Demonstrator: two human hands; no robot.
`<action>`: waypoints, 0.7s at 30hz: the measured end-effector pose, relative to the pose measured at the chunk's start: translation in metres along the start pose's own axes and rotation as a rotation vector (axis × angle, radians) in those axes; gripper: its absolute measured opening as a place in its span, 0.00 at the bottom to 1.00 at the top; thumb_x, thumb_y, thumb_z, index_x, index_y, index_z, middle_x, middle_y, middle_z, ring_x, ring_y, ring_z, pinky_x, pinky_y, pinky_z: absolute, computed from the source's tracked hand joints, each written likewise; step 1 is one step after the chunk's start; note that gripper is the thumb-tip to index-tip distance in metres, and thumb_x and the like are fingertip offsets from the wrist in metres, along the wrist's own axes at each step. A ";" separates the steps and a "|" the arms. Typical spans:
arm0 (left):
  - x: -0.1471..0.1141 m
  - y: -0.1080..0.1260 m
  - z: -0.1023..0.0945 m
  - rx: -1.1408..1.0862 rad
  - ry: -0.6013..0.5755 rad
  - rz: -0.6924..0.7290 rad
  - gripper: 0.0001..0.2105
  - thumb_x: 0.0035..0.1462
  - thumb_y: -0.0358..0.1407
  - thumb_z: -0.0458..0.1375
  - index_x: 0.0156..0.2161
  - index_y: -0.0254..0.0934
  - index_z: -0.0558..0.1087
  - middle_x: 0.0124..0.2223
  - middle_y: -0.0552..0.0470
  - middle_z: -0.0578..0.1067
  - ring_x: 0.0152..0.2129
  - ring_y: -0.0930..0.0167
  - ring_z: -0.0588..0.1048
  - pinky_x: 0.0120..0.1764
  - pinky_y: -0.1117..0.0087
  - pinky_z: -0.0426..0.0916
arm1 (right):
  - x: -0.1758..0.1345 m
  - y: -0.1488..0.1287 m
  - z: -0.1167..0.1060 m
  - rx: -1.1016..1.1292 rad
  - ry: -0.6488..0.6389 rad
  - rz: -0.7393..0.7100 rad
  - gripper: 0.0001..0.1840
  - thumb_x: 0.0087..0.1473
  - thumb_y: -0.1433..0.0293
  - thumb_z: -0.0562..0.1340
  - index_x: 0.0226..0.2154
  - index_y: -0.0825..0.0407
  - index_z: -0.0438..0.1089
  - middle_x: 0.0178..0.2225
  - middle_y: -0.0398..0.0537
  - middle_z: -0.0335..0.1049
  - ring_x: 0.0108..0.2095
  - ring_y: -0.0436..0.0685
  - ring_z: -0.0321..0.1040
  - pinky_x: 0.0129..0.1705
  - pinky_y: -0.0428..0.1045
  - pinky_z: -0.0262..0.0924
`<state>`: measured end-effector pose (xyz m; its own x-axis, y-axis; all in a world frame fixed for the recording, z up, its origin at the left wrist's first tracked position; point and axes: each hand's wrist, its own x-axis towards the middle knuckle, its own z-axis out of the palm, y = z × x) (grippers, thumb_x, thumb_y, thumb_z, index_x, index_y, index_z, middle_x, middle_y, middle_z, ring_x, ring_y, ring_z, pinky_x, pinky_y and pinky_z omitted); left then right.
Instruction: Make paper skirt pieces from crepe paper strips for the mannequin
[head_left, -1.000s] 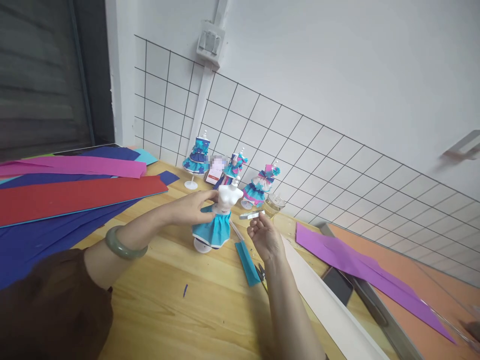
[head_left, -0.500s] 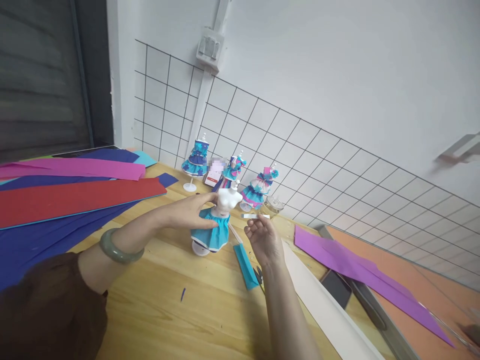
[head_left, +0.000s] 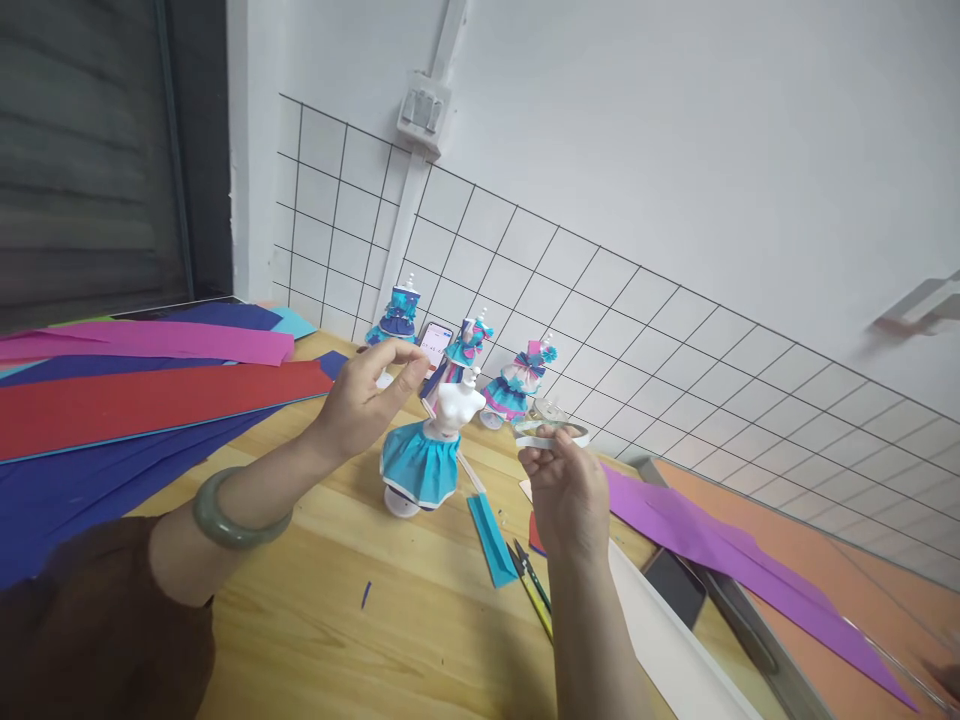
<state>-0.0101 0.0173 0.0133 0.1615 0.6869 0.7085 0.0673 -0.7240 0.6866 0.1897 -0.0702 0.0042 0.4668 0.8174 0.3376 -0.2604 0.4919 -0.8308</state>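
My right hand (head_left: 566,490) is closed on a thin roll of white tape (head_left: 531,441), held up flat above the table to the right of a small white dress form (head_left: 456,408). The form stands upright on the table in a pleated teal skirt (head_left: 420,465) with a white hem. Raised just left of the form, my left hand (head_left: 375,400) is apart from it, thumb and fingertips brought together. Whatever those fingertips may pinch is too small to make out. A folded teal paper strip (head_left: 492,540) lies on the table between the form and my right forearm.
Yellow-handled scissors (head_left: 534,590) lie beside my right forearm. Three dressed forms, one of them pink-bowed (head_left: 517,380), and a lit phone (head_left: 435,345) stand behind. Red (head_left: 165,405), blue and pink sheets cover the left; purple paper (head_left: 720,530) and a dark phone (head_left: 675,588) lie right.
My left hand has let go of the dress form and risen up and left. My right hand has moved right with the tape roll, whose ring now shows, uncovering the scissors.
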 end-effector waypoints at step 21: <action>0.000 -0.023 0.011 -0.010 -0.034 -0.167 0.19 0.48 0.47 0.58 0.43 0.39 0.69 0.41 0.50 0.74 0.41 0.66 0.71 0.42 0.67 0.66 | -0.024 0.073 -0.015 -1.127 -0.755 0.749 0.17 0.36 0.75 0.62 0.04 0.52 0.59 0.05 0.42 0.59 0.06 0.48 0.54 0.11 0.43 0.49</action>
<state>-0.0006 0.0332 -0.0047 0.1819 0.7950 0.5788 0.0859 -0.5992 0.7960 0.1715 -0.0584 -0.0713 -0.0853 0.8918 -0.4444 0.6795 -0.2742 -0.6806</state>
